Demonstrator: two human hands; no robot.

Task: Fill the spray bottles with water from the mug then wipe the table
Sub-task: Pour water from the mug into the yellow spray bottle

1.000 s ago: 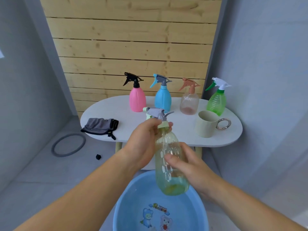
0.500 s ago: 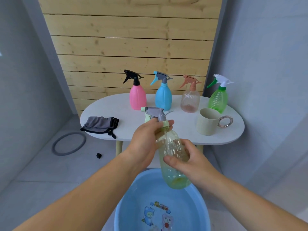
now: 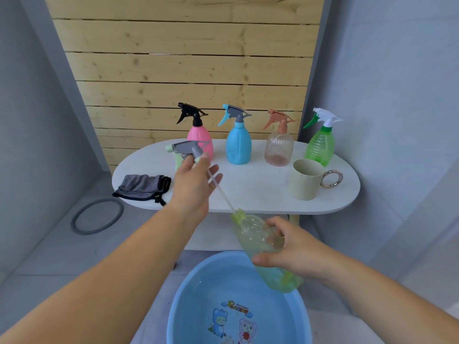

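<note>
Your left fingers [image 3: 186, 163] pinch the spray head [image 3: 185, 147], its tube [image 3: 223, 194] entering the tilted bottle [image 3: 255, 234] your right fingers [image 3: 263, 262] grip above the basin [image 3: 191, 294]; mug [image 3: 304, 182], cloth [image 3: 141, 186], four other bottles [image 3: 238, 145] on the tabletop [image 3: 248, 192]; plank wall [image 3: 186, 70] behind.

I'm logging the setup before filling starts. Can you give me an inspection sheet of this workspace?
Surface: white oval table, carrying the items below.
Job's things: pink spray bottle, blue spray bottle, clear pinkish spray bottle and green ribbed spray bottle upright in a back row, heads on; beige mug with metal ring handle, right; grey cloth, left edge; clear greenish bottle tilted over blue plastic basin.
Clutter: grey ring on floor.
Grippers: left hand pinches lifted grey spray head, its dip tube reaching into the neck; right hand grips the greenish bottle.
Cables: nothing seen.
Surroundings: wooden slat wall, grey side walls.
</note>
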